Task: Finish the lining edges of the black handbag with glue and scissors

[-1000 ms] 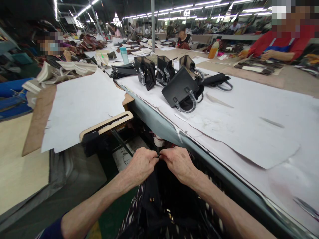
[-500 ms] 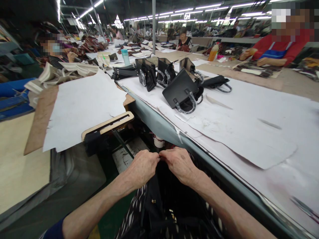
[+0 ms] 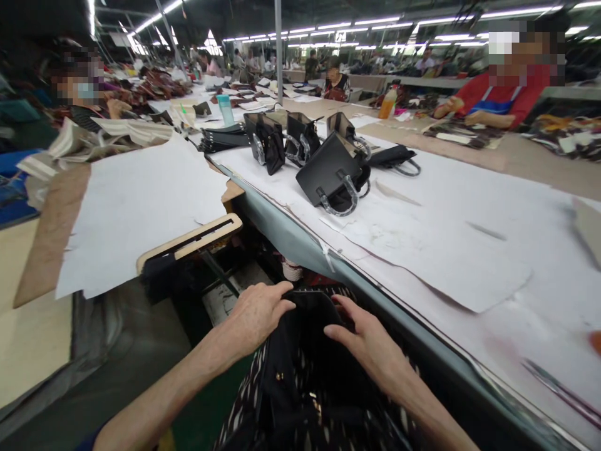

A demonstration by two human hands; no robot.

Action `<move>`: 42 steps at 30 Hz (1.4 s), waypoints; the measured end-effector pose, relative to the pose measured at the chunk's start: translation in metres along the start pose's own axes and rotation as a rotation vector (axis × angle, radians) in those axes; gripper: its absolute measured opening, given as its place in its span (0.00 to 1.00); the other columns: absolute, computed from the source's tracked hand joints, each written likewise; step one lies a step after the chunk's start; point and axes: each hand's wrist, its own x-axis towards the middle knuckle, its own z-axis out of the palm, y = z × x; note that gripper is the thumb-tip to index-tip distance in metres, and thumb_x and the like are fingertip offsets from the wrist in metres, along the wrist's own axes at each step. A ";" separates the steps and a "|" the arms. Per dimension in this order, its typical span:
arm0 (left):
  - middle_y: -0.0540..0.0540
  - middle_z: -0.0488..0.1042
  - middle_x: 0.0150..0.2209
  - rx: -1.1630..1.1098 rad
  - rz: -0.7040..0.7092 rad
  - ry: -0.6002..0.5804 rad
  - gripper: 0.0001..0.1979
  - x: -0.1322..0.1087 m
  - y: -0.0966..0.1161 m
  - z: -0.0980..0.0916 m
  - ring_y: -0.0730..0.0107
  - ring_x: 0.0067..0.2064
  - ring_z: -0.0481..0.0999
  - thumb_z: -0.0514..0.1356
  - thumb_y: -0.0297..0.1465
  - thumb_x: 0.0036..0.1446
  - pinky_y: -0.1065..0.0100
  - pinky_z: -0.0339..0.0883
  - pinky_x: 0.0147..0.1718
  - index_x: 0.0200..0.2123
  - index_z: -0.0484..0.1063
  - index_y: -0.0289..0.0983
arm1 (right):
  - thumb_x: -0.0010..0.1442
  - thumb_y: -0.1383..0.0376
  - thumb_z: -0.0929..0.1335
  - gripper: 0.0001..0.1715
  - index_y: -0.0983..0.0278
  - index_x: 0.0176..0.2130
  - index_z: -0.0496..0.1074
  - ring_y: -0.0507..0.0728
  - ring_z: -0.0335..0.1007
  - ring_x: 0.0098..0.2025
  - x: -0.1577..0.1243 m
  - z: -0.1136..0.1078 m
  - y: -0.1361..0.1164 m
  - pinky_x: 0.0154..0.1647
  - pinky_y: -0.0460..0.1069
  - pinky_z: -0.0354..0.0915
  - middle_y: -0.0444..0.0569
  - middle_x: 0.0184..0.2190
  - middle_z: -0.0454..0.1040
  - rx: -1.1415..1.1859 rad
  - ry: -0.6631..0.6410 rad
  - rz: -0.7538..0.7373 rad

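Note:
A black bag (image 3: 310, 363) with small gold-coloured metal fittings lies in my lap, its mouth facing up. At the upper left of its rim, my left hand (image 3: 260, 313) pinches the edge between thumb and fingers. My right hand (image 3: 364, 329) is at the right side of the mouth. Its thumb and fingers are apart, with the thumb over the dark lining, and I see nothing gripped between them. The lower part of the bag blends into the dark patterned clothing beneath it.
Black handbags (image 3: 331, 172) with wrapped handles stand on the white-covered table (image 3: 436, 232). A slotted wooden-topped stand (image 3: 192, 241) is at left, beside a paper-covered board (image 3: 141, 207). A scissors-like metal tool (image 3: 558, 388) lies at right. A co-worker in red (image 3: 502, 94) sits across.
My hands have moved apart from where they met at the bag's rim. The right hand has opened and shifted right and down; the bag's mouth now shows between them. The view has shifted slightly.

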 end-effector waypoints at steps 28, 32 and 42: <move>0.49 0.69 0.21 0.154 0.175 -0.016 0.14 0.047 0.003 -0.007 0.72 0.25 0.67 0.50 0.33 0.57 0.72 0.54 0.27 0.24 0.70 0.37 | 0.52 0.62 0.63 0.12 0.60 0.37 0.71 0.54 0.67 0.33 -0.007 -0.033 0.007 0.32 0.45 0.58 0.42 0.31 0.73 -0.002 -0.138 -0.062; 0.50 0.68 0.20 0.123 0.167 -0.031 0.14 0.047 0.004 -0.009 0.72 0.24 0.66 0.50 0.33 0.57 0.72 0.53 0.26 0.24 0.69 0.37 | 0.54 0.57 0.62 0.19 0.60 0.44 0.69 0.56 0.68 0.38 -0.024 -0.028 0.013 0.40 0.48 0.60 0.45 0.37 0.74 0.067 -0.066 0.018; 0.49 0.70 0.22 0.162 0.175 -0.017 0.14 0.048 0.007 -0.004 0.70 0.26 0.68 0.49 0.35 0.57 0.71 0.54 0.27 0.24 0.69 0.38 | 0.53 0.56 0.64 0.28 0.58 0.53 0.62 0.59 0.60 0.52 -0.047 -0.006 0.023 0.54 0.52 0.54 0.46 0.52 0.66 -0.071 0.136 0.226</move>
